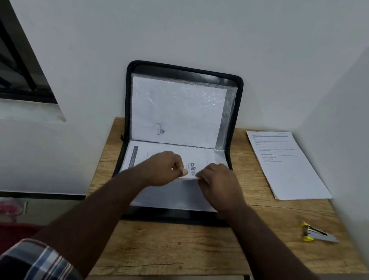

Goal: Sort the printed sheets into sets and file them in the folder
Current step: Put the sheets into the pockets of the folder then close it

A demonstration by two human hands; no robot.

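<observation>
Plaid sleeves point(38, 264) sit nearest my view, two forearms reaching out over the wooden table point(179, 245). My left hand point(163, 170) and right hand point(217, 184) meet over the lower half of the one open black folder point(185, 71). Each grip is clenched in a pinch on the near edge of a printed sheet point(189, 164) lying there in a clear sleeve. One yellow stapler point(317, 233) rests well apart at the right. Farther right lies one stack of printed sheets point(288, 165). Beyond my hands, the folder's upright half leans on the wall, holding one more sleeved page point(175, 112).
</observation>
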